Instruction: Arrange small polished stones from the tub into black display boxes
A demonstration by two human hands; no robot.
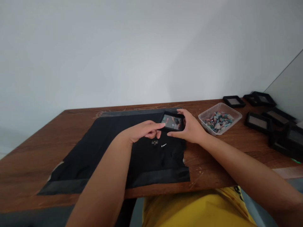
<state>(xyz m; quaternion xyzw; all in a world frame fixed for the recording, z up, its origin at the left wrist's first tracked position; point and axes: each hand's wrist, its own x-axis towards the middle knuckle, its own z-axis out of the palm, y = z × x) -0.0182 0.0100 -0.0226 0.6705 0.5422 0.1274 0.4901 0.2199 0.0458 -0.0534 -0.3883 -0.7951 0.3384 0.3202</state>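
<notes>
A small black box with a clear window [173,122] is held tilted above the black mat [101,145]. My left hand [148,129] grips its left edge, the thumb pressed on the window and the other fingers curled below. Around the right end of the box is my right hand [189,127], with fingers at the far edge and the thumb along the near edge. Reflections blur whatever lies behind the window. Just below the hands, a small dark, shiny piece [154,142] and a small white piece [163,145] lie on the mat.
A clear plastic tub [202,117] of small wrapped-looking colourful pieces [219,121] stands right of my right hand. Several similar black boxes [259,122] lie at the table's right end. The wooden table [35,145] meets a white wall [113,53] behind.
</notes>
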